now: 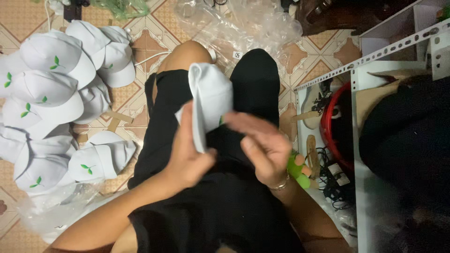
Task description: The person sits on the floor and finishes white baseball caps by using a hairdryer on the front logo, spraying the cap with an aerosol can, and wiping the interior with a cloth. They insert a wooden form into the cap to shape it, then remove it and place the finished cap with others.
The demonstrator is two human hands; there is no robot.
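A white cap (212, 96) with a small green leaf mark is held over my lap. My left hand (188, 154) grips it from below, thumb and fingers closed on its brim edge. Just to the right of the cap hovers my right hand (263, 144), fingers spread and slightly blurred, fingertips near the cap's edge; whether it touches the cap I cannot tell. I sit on a tiled floor in black clothes, knees raised.
A pile of several white caps (56, 98) with green leaf marks lies on the floor at left. Clear plastic bags (243, 21) sit beyond my knees and another bag (56, 206) at lower left. A white metal shelf (356, 140) with a red basin (328, 126) and cables stands right.
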